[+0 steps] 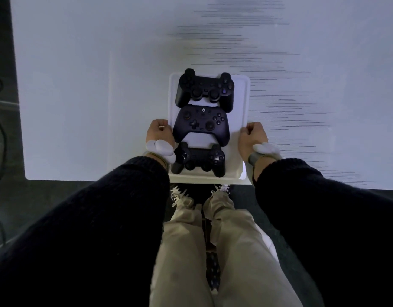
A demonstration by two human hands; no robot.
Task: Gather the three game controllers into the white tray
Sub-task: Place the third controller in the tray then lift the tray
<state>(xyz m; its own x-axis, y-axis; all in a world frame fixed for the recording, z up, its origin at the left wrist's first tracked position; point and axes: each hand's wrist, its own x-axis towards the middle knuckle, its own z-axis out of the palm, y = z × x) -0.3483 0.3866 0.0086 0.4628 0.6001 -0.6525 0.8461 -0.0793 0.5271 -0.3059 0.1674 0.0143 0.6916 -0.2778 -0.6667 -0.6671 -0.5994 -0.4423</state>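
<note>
A white tray (245, 94) lies lengthwise on the white table, its near end at the table's front edge. Three dark game controllers lie in it in a row: a black one (205, 90) at the far end, a dark purple one (201, 125) in the middle, a black one (199, 160) nearest me. My left hand (159, 135) is closed on the tray's left rim. My right hand (252, 137) is closed on the right rim. Both wrists carry grey straps, and dark sleeves cover my forearms.
The white table (91, 96) stretches far to the left, right and back of the tray. Its front edge runs just under the tray's near end. Below it are my beige trousers (213, 251) and the dark floor. Cables (0, 134) hang at the far left.
</note>
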